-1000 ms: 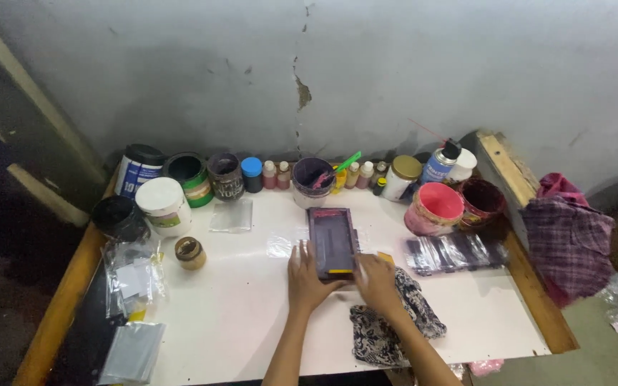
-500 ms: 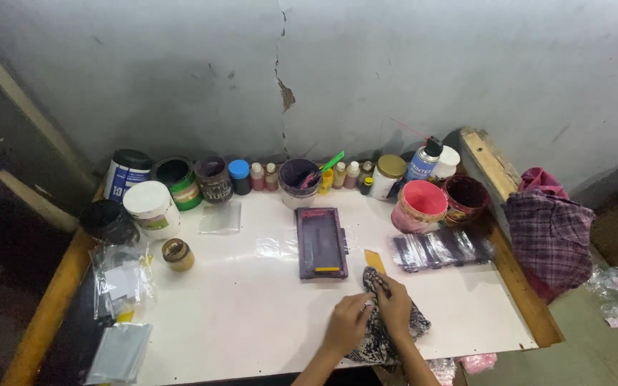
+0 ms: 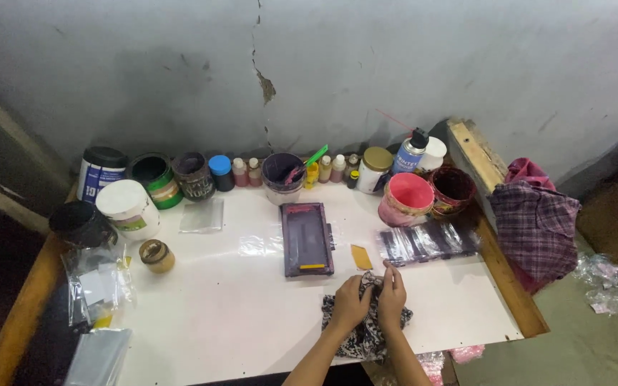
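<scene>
Both my hands rest on a black-and-white patterned cloth (image 3: 366,334) near the front edge of the white table (image 3: 216,314). My left hand (image 3: 350,303) and my right hand (image 3: 393,296) clutch the cloth's upper part between them. Just beyond them lies a dark purple rectangular frame (image 3: 307,238) with a yellow strip at its near end. A small orange-yellow piece (image 3: 361,257) sits to its right.
Jars, tubs and small bottles line the wall: a white tub (image 3: 128,208), a green can (image 3: 153,177), a pink tub (image 3: 405,199), a spray can (image 3: 409,151). Dark plastic-wrapped strips (image 3: 427,240) lie at right. Clear bags (image 3: 94,279) lie left; a checked cloth (image 3: 534,221) hangs at right.
My hands left the purple frame and came back toward me onto the patterned cloth, which they now bunch together. The frame stays flat on the table.
</scene>
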